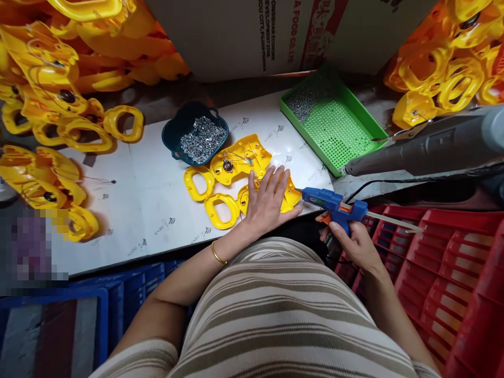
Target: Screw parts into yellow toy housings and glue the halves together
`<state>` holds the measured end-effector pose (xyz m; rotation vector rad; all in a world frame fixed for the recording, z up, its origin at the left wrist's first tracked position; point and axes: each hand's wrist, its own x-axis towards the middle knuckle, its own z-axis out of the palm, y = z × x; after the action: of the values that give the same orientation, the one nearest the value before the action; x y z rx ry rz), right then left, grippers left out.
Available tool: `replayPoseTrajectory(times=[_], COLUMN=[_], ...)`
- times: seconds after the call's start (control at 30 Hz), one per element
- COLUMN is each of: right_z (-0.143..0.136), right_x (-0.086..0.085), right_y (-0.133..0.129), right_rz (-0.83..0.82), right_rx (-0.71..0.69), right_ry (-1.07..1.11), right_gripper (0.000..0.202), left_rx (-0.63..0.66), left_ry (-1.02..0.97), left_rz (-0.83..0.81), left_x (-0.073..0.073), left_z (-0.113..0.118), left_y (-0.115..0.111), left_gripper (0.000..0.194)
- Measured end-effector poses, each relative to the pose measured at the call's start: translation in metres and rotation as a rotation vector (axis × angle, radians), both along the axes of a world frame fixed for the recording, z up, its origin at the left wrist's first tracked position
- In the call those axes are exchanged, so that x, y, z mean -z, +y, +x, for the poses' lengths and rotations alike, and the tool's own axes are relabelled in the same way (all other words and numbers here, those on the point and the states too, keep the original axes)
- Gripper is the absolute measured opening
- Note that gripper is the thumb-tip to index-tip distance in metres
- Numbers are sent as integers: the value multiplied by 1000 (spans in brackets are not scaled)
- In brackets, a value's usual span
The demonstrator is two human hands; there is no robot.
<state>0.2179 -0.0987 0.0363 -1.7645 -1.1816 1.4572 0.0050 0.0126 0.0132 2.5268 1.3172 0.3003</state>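
My left hand (265,202) lies with fingers spread over a yellow plastic shell half (291,197), covering much of its middle. That shell ends in a ring-shaped handle (221,211) on its left. Just beyond it rests a second yellow shell half (252,155), open side up, with thin wires and a round dark part inside. In my right hand (356,241) is a blue hot glue gun (328,202), a pale glue stick poking out of its back. The gun's nozzle points left at the near shell's right end; I cannot tell whether it touches.
A dark bowl of small screws (195,134) and a green tray (334,123) with screws stand at the back. A grey power tool (425,144) juts in from the right. Yellow shells (43,178) pile up left and right. Red crates (441,262) and blue crates (118,299) flank me.
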Motion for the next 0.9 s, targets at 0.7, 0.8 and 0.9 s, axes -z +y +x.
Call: replayPoseTrajectory(times=[0.7, 0.8, 0.9], right_z=[4, 4, 4], right_x=[-8, -7, -7], right_y=[5, 5, 5], right_rz=[15, 8, 21], right_rx=[-5, -10, -20], right_ry=[-176, -201, -219], right_gripper=[43, 45, 45], left_rx=[18, 22, 26], left_ry=[32, 36, 41], left_rz=[24, 28, 23], left_x=[2, 2, 1], left_z=[1, 1, 0], left_y=[-1, 0, 0], left_gripper=[83, 85, 86])
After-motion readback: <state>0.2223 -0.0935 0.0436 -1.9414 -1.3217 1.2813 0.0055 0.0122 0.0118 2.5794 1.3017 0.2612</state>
